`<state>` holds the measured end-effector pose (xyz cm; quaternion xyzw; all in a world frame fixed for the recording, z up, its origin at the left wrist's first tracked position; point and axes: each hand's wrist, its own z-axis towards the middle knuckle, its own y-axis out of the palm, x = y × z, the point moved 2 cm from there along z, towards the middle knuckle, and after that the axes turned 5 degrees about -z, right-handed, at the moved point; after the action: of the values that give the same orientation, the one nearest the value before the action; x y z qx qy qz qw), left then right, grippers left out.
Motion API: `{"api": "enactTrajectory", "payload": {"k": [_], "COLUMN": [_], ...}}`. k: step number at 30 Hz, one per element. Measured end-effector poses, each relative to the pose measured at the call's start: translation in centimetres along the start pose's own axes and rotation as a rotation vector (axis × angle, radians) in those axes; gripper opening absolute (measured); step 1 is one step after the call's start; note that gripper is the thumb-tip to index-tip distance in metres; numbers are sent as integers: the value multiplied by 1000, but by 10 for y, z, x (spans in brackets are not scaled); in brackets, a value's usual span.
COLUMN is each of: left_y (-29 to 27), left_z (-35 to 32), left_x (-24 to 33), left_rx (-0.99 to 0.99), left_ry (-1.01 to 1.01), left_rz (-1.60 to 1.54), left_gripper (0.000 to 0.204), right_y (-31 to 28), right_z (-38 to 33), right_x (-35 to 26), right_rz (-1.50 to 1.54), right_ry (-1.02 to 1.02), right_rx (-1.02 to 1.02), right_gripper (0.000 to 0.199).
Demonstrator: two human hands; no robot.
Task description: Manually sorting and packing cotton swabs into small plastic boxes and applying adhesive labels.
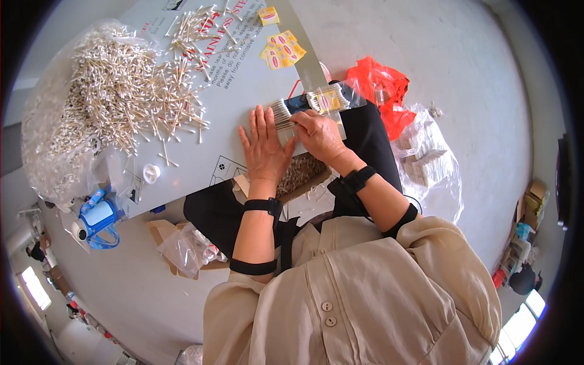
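My two hands work close together at the near edge of a grey counter (191, 155), where a short, even row of cotton swabs (280, 114) lies between my fingertips and a dark blue strip (298, 104). The step in hand, as I judge it, is squaring this row; the next move seems to call for keeping the swabs parallel and gathering them as one flat bundle, since a loose grip could fan them out.

My left hand (266, 151) lies palm down, fingers apart and pointing away from me, its fingertips just beside the row's left side. My right hand (320, 135) comes in from the right, wrist angled inward, fingers curled together at the row's near right end; I cannot tell whether they pinch a swab or only press.

Just beyond, to the right, a clear plastic sleeve (351, 93) shows another row of swabs with a yellow card (329, 101). To my left, well apart from the row, a heap of loose swabs (112, 79) spills from a clear bag (45, 131). Yellow cards (283, 50) lie near the counter's far right edge.
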<state>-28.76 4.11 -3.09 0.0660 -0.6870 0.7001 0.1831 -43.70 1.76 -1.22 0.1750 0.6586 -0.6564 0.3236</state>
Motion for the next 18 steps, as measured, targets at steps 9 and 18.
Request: {"api": "enactTrajectory", "payload": {"k": [9,18], "left_y": [-4,-1], "left_z": [1,0], "left_x": [3,1], "left_rx": [-5,-5], "left_ry": [-5,-12], "left_rz": [-10,-21], "left_gripper": [85,87], "right_y": [3,2], "right_z": [2,7], "right_x": [2,0], "right_rz": [-77,-63], "right_ry": [46,49], "right_rx": [-10,11], "right_gripper": [20,24]}}
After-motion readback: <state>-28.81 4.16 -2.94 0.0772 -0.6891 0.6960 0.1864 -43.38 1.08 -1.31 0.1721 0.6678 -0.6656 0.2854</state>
